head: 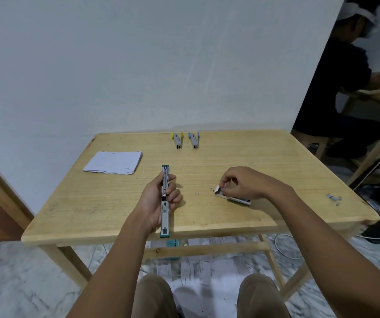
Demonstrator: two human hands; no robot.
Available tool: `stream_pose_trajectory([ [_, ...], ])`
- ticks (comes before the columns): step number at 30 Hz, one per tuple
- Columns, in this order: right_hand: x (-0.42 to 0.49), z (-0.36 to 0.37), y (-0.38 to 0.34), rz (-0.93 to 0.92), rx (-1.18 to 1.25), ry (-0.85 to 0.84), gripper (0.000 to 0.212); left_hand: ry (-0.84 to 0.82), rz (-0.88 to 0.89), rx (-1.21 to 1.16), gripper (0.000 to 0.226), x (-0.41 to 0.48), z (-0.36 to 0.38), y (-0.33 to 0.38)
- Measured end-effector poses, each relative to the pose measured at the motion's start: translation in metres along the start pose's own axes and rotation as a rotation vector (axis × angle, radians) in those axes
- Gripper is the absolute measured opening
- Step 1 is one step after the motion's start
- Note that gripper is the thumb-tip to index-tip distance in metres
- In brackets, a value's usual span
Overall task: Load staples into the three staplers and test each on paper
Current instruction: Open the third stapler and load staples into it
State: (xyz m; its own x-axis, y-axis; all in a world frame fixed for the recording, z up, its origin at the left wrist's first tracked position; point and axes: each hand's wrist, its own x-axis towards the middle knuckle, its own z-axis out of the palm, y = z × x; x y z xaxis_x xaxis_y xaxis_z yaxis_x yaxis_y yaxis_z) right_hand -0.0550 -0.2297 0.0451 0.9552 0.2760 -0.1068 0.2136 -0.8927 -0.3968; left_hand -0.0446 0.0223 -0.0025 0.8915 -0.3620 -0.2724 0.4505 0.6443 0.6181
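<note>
A green stapler (165, 216) lies unfolded flat on the wooden table (115, 203), its metal staple channel facing up. My left hand (159, 198) grips it around the middle. My right hand (244, 183) pinches at the open end of a small staple box (237, 199) that rests on the table to the right. A yellow-tipped stapler (177, 140) and a blue-tipped stapler (194, 140) lie side by side at the far edge. A stack of white paper (113, 162) sits at the far left.
Loose staple bits (333, 198) lie near the right edge, and a small piece (197, 193) between my hands. Paper scraps litter the floor under the table. Another person sits at a second table at the far right.
</note>
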Motion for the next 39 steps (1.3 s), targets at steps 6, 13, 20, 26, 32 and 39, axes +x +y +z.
stream_pose_trajectory([
  [6,-0.004,0.007,0.006,-0.003,0.232,0.109,0.002,-0.004,0.000,0.003,0.030,0.001,0.000,0.000],
  [13,-0.007,0.012,0.008,0.027,0.404,0.217,0.008,0.005,0.007,0.003,0.030,0.000,0.001,0.000],
  [20,-0.010,0.014,0.008,0.084,0.497,0.299,0.008,-0.001,-0.001,0.005,0.031,0.001,0.000,0.000],
  [26,-0.013,0.016,0.002,0.171,0.838,0.359,0.009,-0.009,-0.001,0.006,0.031,0.001,-0.001,0.000],
  [32,-0.016,0.016,-0.010,0.200,1.102,0.371,0.009,-0.010,0.006,0.024,0.031,0.003,-0.002,-0.001],
  [39,-0.010,0.022,-0.050,0.011,0.928,0.382,0.005,-0.024,0.006,0.065,0.031,0.004,0.000,-0.001],
])
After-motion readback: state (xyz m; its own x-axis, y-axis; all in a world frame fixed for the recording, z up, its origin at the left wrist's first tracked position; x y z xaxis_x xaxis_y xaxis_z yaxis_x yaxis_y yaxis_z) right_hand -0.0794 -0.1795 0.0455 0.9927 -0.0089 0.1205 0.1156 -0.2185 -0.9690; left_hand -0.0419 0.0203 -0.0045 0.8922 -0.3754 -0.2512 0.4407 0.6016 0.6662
